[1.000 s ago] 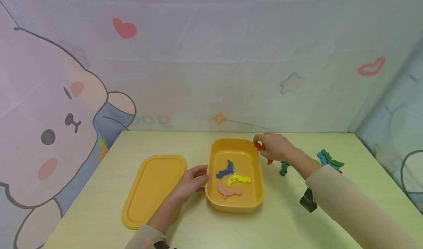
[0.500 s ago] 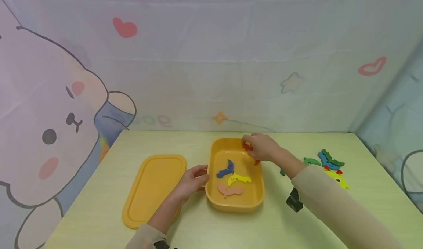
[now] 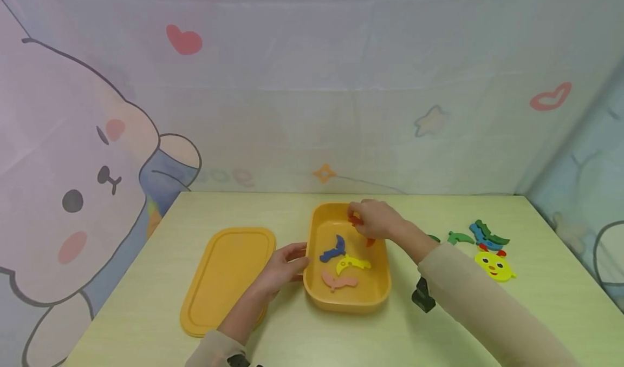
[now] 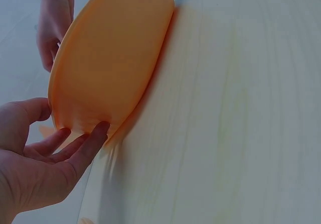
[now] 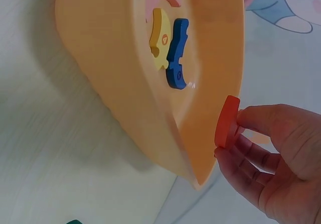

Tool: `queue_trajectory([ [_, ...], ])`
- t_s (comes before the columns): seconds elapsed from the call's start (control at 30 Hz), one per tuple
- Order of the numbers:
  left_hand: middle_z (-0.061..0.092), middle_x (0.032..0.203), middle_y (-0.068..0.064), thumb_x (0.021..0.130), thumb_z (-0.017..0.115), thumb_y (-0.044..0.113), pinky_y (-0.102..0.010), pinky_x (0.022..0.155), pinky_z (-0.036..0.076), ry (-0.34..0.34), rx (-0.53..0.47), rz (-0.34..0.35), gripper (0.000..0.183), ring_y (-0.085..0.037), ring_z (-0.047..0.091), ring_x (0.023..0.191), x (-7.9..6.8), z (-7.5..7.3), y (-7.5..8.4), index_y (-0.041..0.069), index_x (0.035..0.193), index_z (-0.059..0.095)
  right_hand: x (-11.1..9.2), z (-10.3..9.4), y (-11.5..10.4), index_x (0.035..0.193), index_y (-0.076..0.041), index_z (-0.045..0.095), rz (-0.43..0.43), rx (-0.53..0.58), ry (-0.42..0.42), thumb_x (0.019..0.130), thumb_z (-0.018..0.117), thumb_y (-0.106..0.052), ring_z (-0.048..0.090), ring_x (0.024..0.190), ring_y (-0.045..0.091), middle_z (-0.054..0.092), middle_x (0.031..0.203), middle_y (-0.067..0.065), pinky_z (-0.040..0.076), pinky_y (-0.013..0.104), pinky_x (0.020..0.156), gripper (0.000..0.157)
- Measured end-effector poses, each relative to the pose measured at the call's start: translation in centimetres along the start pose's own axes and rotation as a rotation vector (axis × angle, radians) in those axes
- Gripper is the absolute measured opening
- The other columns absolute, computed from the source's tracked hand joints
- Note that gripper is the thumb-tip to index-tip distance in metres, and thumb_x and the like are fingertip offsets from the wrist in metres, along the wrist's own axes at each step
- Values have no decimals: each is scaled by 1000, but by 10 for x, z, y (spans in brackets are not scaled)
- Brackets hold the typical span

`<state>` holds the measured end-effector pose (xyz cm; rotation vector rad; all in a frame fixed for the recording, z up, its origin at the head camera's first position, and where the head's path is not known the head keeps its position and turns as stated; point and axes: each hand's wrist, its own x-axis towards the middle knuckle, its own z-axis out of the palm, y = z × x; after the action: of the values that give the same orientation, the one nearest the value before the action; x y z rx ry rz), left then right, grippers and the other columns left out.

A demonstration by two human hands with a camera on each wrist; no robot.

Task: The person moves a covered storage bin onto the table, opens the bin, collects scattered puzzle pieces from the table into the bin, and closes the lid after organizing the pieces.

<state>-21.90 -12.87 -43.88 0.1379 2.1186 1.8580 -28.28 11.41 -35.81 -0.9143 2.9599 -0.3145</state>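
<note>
A yellow plastic box stands at the middle of the table. My left hand holds its left side, thumb at the rim and fingertips against the outer wall. My right hand is over the box's far right corner and pinches a red-orange puzzle piece between thumb and fingers. Inside the box, on its floor, lie a blue piece, a yellow piece and a pink piece. My hand covers part of the red-orange piece in the head view.
To the left lies a flat yellow lid. Right of the box are a yellow smiling-face piece, a green piece, and a blue piece with a dark green piece across it. A printed cloth hangs behind the table.
My right hand has carried the red-orange piece leftward from beyond the box's right rim to over its inside. The smiling face has come out from behind my arm. My left hand stays put.
</note>
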Motion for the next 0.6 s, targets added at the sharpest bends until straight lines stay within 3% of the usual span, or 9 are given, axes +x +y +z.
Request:
queue_trajectory([
  [0.43, 47, 131, -22, 92, 52, 13, -36, 78, 55, -4, -2, 4, 47, -29, 56, 109, 1, -1, -3, -1, 135, 41, 4, 14, -2, 99, -11, 60, 29, -23, -13, 85, 61, -11, 55, 61, 14, 59, 84, 4, 47, 27, 58, 14],
  [0.6, 47, 131, -24, 93, 51, 12, -37, 78, 55, 0, -5, 15, 47, -33, 54, 111, -1, -4, -4, -3, 135, 39, 4, 18, -4, 114, -11, 60, 56, -72, -10, 86, 63, -14, 52, 72, 20, 55, 95, 9, 50, 32, 64, 29],
])
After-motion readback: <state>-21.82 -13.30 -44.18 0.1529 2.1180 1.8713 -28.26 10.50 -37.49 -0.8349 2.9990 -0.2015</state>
